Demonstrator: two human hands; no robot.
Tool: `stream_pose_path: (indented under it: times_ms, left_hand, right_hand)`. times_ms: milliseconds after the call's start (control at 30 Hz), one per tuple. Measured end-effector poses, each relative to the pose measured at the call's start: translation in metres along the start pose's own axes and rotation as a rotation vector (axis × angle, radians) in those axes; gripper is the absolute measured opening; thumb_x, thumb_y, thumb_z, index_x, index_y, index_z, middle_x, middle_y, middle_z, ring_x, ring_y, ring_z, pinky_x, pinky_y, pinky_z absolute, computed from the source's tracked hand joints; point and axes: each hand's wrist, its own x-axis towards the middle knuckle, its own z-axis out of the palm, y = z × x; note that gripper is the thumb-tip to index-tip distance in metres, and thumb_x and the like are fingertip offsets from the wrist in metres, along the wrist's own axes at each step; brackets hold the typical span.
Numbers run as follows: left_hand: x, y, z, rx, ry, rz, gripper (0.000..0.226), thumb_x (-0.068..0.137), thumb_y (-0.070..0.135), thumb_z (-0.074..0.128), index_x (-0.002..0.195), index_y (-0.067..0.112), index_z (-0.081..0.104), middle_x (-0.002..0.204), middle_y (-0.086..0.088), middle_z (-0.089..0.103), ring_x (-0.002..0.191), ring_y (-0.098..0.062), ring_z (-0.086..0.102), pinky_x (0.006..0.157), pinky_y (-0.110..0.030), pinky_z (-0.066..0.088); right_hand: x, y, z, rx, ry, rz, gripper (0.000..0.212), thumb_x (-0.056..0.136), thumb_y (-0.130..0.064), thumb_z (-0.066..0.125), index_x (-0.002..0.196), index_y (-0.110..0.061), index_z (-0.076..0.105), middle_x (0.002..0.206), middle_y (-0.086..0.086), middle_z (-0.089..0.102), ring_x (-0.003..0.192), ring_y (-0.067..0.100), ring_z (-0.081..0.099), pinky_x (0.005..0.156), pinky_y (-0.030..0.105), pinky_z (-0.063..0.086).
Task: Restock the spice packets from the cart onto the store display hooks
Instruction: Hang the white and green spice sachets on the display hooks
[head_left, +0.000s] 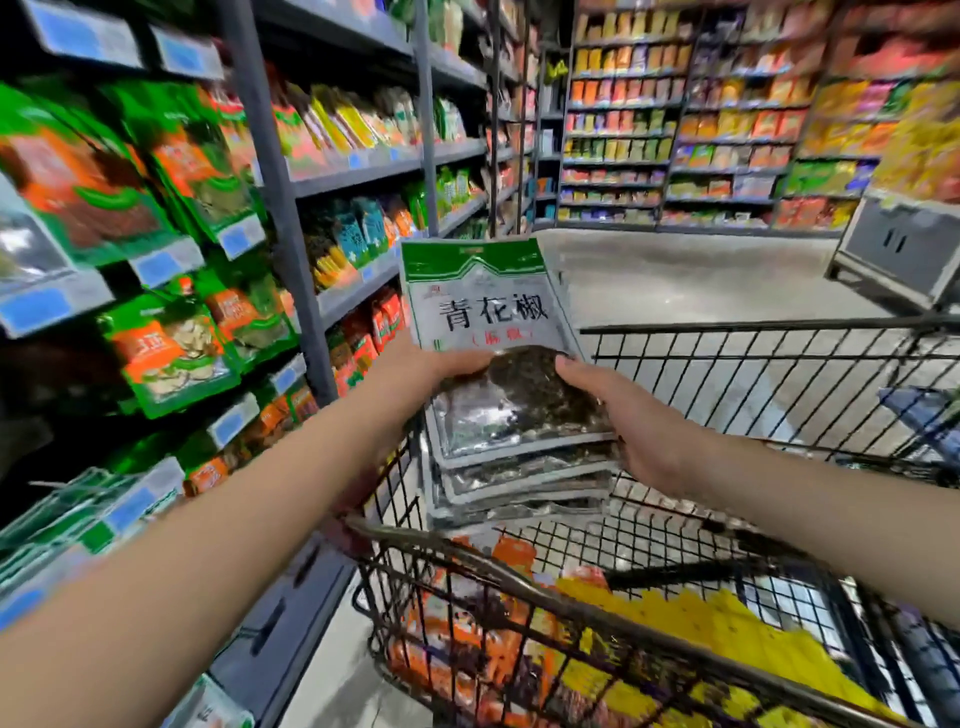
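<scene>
Holding a stack of spice packets (519, 462) just above the cart (753, 332), over its left side. Left hand (415, 369) grips the stack's left edge with the thumb on the front. Right hand (639, 431) is curled round the right edge, thumb on top and fingers underneath.

The top packet (483, 301) is tipped up with its label facing the camera. My read: checking the product before choosing a hook. Two-handed grip likely because the slick foil packets would slide apart.

The display hooks (171, 358) are immediately left of the cart, hung with green and orange packets. Nothing from the stack is on them yet.

Cart contents: orange packets (457, 649) and yellow packets (701, 623) in the near section. The far section, under the stack, shows mostly bare wire. There's a blue item at the cart's right edge; can't identify it.
</scene>
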Motion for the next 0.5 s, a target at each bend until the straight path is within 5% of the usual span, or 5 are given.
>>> stream_pose_path:
  times_ms: [167, 267, 333, 500]
  left_hand:
    - [-0.038, 0.024, -0.030, -0.114, 0.081, 0.040, 0.042, 0.086, 0.027, 0.069, 0.126, 0.015, 0.059, 0.119, -0.004, 0.068, 0.110, -0.023, 0.064, 0.103, -0.043, 0.045]
    - [-0.059, 0.033, -0.053, -0.156, 0.192, 0.066, 0.025, 0.088, 0.020, 0.067, 0.105, 0.002, 0.063, 0.091, -0.003, 0.073, 0.071, -0.005, 0.069, 0.071, -0.016, 0.054]
    - [-0.073, 0.041, -0.065, -0.172, 0.271, 0.096, 0.017, 0.089, 0.014, 0.065, 0.101, 0.002, 0.063, 0.071, 0.002, 0.068, 0.051, -0.001, 0.062, 0.049, -0.010, 0.047]
    - [-0.110, 0.056, -0.111, -0.197, 0.492, 0.177, 0.026, 0.085, 0.009, 0.069, 0.109, 0.010, 0.061, 0.098, -0.005, 0.071, 0.072, -0.006, 0.070, 0.059, -0.013, 0.052]
  right_hand:
    - [-0.015, -0.035, 0.036, -0.056, 0.049, -0.143, 0.047, 0.088, -0.053, 0.059, 0.120, -0.020, 0.053, 0.121, 0.004, 0.063, 0.111, 0.022, 0.061, 0.101, 0.043, 0.046]
    - [-0.019, -0.050, 0.066, -0.108, 0.069, -0.238, 0.084, 0.070, -0.071, 0.064, 0.135, -0.022, 0.045, 0.132, 0.001, 0.057, 0.120, 0.023, 0.055, 0.107, 0.047, 0.041]
    - [-0.019, -0.057, 0.090, -0.101, 0.056, -0.276, 0.103, 0.056, -0.082, 0.058, 0.139, -0.024, 0.041, 0.135, 0.000, 0.055, 0.123, 0.024, 0.053, 0.108, 0.048, 0.039]
    - [-0.015, -0.073, 0.153, 0.115, -0.010, -0.266, 0.077, 0.077, -0.070, 0.037, 0.138, -0.024, 0.047, 0.142, 0.002, 0.048, 0.131, 0.024, 0.044, 0.111, 0.052, 0.033]
